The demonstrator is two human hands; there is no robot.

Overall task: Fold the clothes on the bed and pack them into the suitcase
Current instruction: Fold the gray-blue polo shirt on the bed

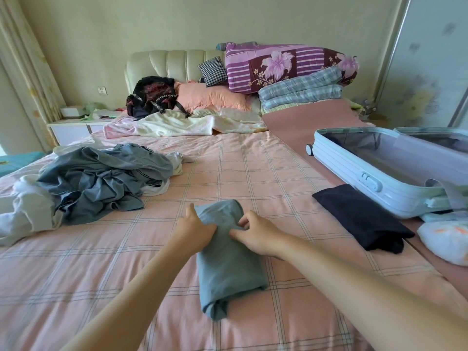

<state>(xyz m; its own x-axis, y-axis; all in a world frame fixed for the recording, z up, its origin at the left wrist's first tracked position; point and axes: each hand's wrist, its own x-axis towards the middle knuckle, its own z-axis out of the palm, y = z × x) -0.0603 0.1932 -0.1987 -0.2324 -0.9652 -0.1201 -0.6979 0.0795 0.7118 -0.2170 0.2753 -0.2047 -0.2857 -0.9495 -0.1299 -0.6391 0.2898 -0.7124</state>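
Folded garment point(225, 259), grey-blue; bedsheet point(253, 168), pink plaid; suitcase point(359, 171), pale blue; folded cloth point(362, 216), navy; quilt point(286, 64), purple floral.

Pale wall point(126, 21), curtain point(15, 59), white nightstand point(73, 129).

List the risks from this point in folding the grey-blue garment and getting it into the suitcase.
1. The left hand and right hand grip only the far part of the grey-blue garment. Its near end looks loosely rolled and may come undone when lifted.
2. The dark folded garment lies roughly between it and the suitcase. A low carry across could drag that one out of shape.
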